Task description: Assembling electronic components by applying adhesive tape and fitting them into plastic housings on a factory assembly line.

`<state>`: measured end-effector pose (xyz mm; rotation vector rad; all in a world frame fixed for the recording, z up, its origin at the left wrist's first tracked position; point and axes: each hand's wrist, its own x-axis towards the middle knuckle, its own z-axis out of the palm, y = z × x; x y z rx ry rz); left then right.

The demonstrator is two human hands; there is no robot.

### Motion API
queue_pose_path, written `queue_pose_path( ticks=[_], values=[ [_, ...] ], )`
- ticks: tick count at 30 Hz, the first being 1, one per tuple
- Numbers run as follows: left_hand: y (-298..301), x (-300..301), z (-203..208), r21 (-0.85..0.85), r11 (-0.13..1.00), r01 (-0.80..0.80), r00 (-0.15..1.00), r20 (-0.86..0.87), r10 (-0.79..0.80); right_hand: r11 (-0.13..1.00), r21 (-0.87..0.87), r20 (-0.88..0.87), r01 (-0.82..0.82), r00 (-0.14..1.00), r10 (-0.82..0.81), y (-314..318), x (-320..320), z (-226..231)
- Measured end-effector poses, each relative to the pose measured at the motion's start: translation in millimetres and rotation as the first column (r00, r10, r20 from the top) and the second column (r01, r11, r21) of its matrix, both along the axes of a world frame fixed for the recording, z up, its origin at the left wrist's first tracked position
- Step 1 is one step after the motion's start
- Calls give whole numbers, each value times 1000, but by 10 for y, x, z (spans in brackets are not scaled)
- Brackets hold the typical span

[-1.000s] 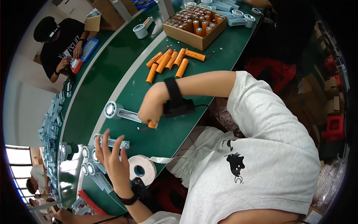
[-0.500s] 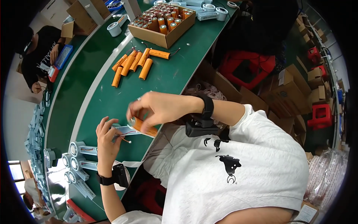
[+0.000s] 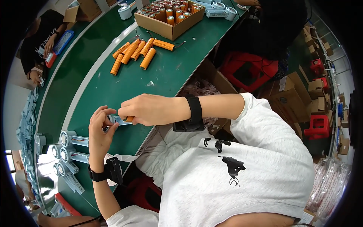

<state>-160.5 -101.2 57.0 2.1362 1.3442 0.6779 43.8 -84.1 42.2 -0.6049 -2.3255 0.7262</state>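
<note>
My left hand [image 3: 101, 128] is closed around a light-blue handheld fan housing [image 3: 120, 121], whose open handle points toward my right hand. My right hand [image 3: 145, 109] pinches an orange cylindrical battery [image 3: 129, 118] at the housing; most of the battery is hidden by my fingers. Whether the battery sits inside the handle or just above it cannot be made out. Farther along the green table [image 3: 151, 89] lies a loose group of orange batteries [image 3: 139, 51] with thin wires.
A cardboard tray [image 3: 172, 32] full of orange batteries stands beyond the loose ones. Several light-blue fans [image 3: 79, 140] lie left of my left hand. A co-worker [image 3: 41, 47] sits across at the far left. A red stool [image 3: 245, 72] stands off the table's right side.
My right hand has brought the battery left to the housing, and its fingers now cover most of it. The wire seen by my left hand is hidden now. The whole view has shifted slightly.
</note>
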Motion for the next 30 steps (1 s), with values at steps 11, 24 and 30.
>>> queue_pose_path(
  ticks=[11, 24, 30],
  values=[
    [-76, -138, -98, -123, 992, 7, 981, 192, 17, 991, -78, 680, -113, 721, 135, 345, -495, 229],
    [666, -50, 614, -556, 831, 9, 868, -409, -283, 985, 26, -323, 172, 934, -154, 268, -41, -317],
    [2299, -1225, 533, -261, 904, -338, 902, -365, 232, 755, -79, 269, 651, 743, -613, 790, 455, -120]
  ],
)
